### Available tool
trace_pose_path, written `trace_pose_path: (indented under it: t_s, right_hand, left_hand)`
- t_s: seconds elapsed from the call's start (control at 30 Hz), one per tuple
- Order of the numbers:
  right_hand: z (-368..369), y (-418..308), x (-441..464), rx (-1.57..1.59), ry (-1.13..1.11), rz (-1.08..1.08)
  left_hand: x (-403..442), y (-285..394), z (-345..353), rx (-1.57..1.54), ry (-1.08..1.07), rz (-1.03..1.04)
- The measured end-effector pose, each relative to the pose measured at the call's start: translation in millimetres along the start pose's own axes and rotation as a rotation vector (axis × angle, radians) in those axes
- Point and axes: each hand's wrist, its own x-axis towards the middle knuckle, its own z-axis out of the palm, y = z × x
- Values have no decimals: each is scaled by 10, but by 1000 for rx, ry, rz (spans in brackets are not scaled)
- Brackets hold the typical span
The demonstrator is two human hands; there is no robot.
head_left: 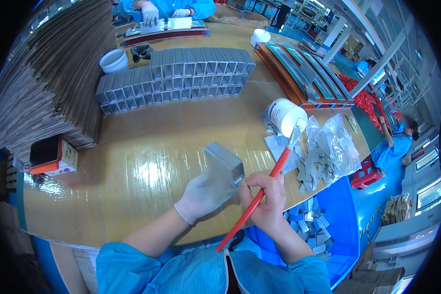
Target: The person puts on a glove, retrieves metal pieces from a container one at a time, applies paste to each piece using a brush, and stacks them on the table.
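Observation:
My left hand [204,196], in a white glove, is closed around a small grey open-ended box [224,158] above the table. Its open end faces my right hand [267,200], which is bare and grips a red-handled brush [281,161]. The fingers of that hand are close to the box's edge; whether they touch it I cannot tell. The brush's pale tip lies at the mouth of a white tub [281,116], which is tilted towards me. Grey cut pieces [319,166] and a clear plastic bag [339,142] lie to the right of the tub.
Stacked grey boxes [176,73] stand across the table [132,161]. Tall cardboard piles [59,73] rise at left, beside a small orange-and-white box [66,159]. Right are a wooden rack [299,78] and a blue bin [345,220] with grey pieces. A co-worker's gloved hands [152,14] work opposite.

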Motion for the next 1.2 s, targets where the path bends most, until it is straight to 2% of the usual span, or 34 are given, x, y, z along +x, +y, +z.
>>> trace_pose_path:
  t_s: [0.13,0.27,0.43,0.6,0.93,1.13,1.2]
  right_hand:
    - [-73,86,-55,104,37,-67]
    - [-167,104,-20,16,-156,-183]
    - [-96,88,-63,-99,-320,-145]
    - [-77,86,-110,3,-304,-17]
    - [-56,150,-178,41,-275,-26]
    - [-66,137,-187,38,-302,-17]
    - [-99,126,-175,39,-299,-126]
  left_hand:
    - [-10,19,-56,-11,36,-4]
    - [23,-15,57,32,-59,-10]
    - [27,-51,145,51,-79,-24]
    - [28,-28,47,20,-34,-19]
    - [31,-57,47,164,85,42]
    - [30,-38,8,93,82,28]
    - [37,-16,-20,87,-36,-12]
